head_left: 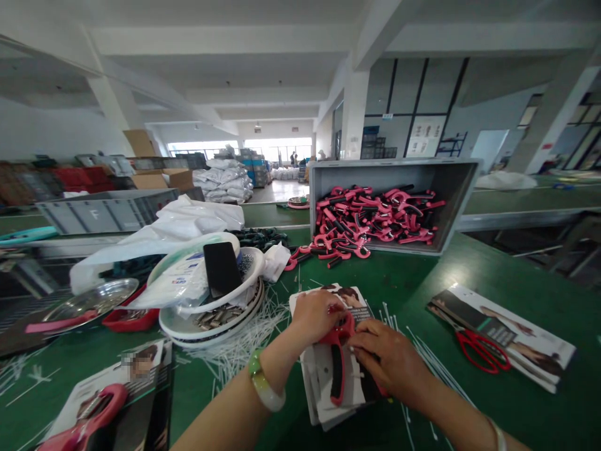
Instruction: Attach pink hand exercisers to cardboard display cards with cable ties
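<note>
Far left, a steel tray [89, 300] sits beside a red plastic tray [131, 321], with a pink-handled tool on a printed card [106, 401] at the bench's near edge. Next come stacked white bowls [248, 275] holding small metal parts [218, 316] and a black phone [221, 269], with loose white plastic ties [244, 335] strewn on the green workbench [413, 275]. Center – the left hand [314, 316], a pale bangle [267, 382] on its wrist, is closed over the top of a red-and-black handled tool [338, 369], gripping it. The tool lies on a stack of printed cards [323, 401]. The right hand [389, 363] has its fingers against the tool's upper part – can't tell if it's gripping. Behind them, a tilted grey crate [462, 207] holds pink-and-black handled tools [370, 219]. Far right, red-handled scissors [483, 351] lie on a printed card [530, 338].
</note>
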Tool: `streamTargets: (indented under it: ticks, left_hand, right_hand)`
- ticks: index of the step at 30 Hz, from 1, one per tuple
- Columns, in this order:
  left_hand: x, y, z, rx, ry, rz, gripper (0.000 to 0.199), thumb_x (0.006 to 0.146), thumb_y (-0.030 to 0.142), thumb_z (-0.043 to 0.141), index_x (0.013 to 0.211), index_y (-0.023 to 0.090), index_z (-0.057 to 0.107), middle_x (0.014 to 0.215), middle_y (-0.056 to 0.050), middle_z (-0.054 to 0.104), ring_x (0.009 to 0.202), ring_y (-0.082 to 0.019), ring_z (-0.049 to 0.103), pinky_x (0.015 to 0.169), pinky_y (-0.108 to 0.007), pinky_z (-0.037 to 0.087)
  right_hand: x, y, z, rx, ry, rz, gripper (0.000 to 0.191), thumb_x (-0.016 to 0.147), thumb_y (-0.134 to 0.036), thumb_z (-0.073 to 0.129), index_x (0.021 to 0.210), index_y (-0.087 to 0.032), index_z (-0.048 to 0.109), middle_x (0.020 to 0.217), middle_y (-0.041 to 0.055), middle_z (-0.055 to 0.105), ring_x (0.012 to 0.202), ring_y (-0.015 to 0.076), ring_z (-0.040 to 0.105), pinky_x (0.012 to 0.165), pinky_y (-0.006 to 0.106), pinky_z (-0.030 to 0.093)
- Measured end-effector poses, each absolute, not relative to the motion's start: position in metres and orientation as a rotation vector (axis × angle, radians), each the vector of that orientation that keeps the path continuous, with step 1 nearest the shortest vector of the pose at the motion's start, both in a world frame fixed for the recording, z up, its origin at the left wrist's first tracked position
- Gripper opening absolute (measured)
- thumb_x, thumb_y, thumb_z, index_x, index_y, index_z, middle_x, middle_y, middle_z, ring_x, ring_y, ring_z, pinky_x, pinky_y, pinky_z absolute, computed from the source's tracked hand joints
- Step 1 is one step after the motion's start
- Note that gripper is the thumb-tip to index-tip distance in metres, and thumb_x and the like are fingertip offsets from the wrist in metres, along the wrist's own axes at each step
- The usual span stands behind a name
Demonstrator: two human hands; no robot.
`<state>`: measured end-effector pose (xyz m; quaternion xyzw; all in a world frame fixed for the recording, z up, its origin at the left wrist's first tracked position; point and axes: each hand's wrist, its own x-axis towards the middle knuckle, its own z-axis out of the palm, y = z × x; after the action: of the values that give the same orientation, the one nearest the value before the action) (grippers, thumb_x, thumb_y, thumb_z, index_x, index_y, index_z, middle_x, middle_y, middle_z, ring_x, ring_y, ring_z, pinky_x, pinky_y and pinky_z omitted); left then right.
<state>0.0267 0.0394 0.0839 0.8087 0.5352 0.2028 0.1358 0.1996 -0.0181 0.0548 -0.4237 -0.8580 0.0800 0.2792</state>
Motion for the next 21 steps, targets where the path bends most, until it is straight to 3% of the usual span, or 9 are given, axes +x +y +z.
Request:
streamTargets:
  ticks: [6,21]
  left_hand:
    - [0.024,0.014,0.085,2.482,1.613,0.830,0.019,0.081,0.026,0.054,0.084,0.034,0.070,0.091,0.002,0.070,0.094,-0.022,0.059,0.099,-0.050,0.026]
    - [0.023,0.012,0.063,2.306,1.677,0.951,0.016,0.079,0.024,0.058,0.082,0.033,0.071,0.086,0.001,0.069,0.088,-0.021,0.060,0.089,-0.045,0.033]
  right_hand:
    - [0.186,0.004,0.056,-1.142,-1.910,0.598,0.022,0.085,-0.031,0.050,0.075,-0.019,0.064,0.079,0.0047,0.063,0.078,0.0175,0.059,0.072,0.029,0.046]
    - [0.171,0.006,0.057,-1.249,-1.749,0.972,0.027,0.078,-0.042,0.053,0.072,-0.018,0.064,0.071,0.0033,0.063,0.069,0.0179,0.057,0.065,0.029,0.044]
